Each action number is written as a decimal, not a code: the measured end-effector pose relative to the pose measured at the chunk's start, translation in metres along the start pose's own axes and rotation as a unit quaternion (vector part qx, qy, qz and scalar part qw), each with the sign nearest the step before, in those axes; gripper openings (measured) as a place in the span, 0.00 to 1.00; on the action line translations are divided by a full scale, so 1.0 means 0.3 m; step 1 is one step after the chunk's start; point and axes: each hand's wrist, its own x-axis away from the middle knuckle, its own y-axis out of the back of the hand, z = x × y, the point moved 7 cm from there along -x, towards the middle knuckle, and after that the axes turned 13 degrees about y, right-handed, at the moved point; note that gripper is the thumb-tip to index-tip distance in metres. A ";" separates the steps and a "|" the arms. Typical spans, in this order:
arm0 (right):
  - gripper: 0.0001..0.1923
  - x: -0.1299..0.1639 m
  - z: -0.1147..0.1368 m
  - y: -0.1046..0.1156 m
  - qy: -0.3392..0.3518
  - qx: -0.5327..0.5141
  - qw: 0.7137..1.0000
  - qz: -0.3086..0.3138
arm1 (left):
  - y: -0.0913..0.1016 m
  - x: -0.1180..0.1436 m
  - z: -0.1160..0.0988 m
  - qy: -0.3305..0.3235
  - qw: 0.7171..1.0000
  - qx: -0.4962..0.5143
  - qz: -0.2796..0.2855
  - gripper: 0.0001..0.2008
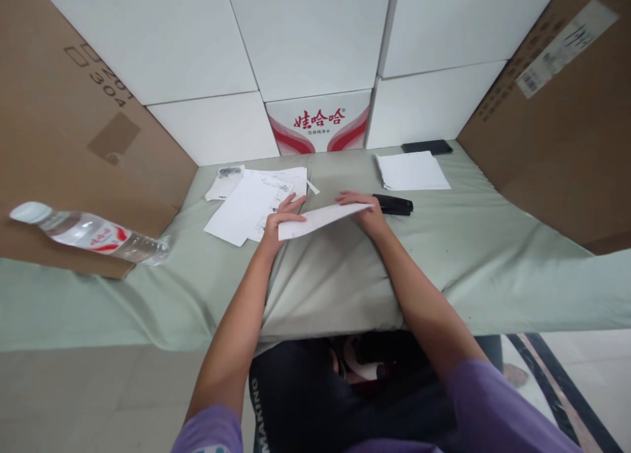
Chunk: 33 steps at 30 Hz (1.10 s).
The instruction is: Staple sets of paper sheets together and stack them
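Green cloth (468, 242) covers the table, walled by white boxes (305, 39), where left hand (280, 219) and right hand (362, 213) grip a paper sheet (320, 219).

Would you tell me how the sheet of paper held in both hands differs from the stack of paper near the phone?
The held sheet is lifted off the cloth, gripped by the left hand and right hand; the stack lies flat and untouched. The held sheet seems to be one piece seen nearly edge-on, showing faint print; the stack is several sheets, blank on top. Both are white paper.
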 end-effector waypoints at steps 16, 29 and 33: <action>0.13 0.028 -0.097 0.052 -0.076 0.024 0.992 -0.093 | -0.013 0.011 0.062 0.058 0.991 -0.119 0.029 0.18; 0.22 0.052 -0.118 -0.013 -0.227 -0.147 0.959 -0.083 | 0.077 0.010 0.128 0.163 0.965 0.010 -0.205 0.20; 0.26 0.066 -0.106 -0.083 -0.244 -0.223 0.937 -0.111 | 0.067 0.018 0.188 0.195 0.945 0.100 -0.242 0.21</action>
